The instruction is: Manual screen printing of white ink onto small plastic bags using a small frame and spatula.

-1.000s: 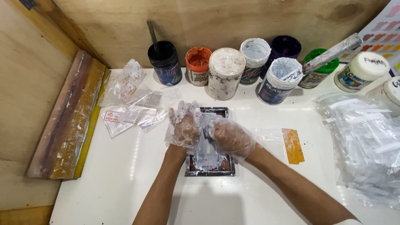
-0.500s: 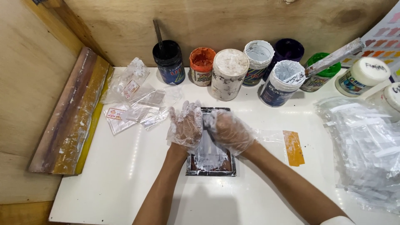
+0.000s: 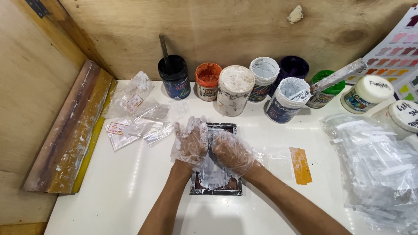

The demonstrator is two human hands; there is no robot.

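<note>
Both hands wear thin clear plastic gloves smeared with white paint. My left hand (image 3: 190, 142) and my right hand (image 3: 232, 152) are close together over a small dark rectangular tray (image 3: 216, 187) coated with white paint. Between the fingers is a clear plastic piece (image 3: 212, 167) smeared white, held over the tray by both hands. The fingertips hide what lies directly beneath them.
Several paint jars stand along the back wall: black (image 3: 175, 78), orange (image 3: 207, 81), white (image 3: 235, 90), and an open white one (image 3: 288, 99) with a stirring stick (image 3: 337, 76). Small plastic bags (image 3: 135, 113) lie left, a pile of bags (image 3: 376, 169) right, an orange strip (image 3: 301, 165) nearby.
The hands have stayed over the tray, fingers shifting slightly as they work the plastic piece. Nothing else on the table moved.
</note>
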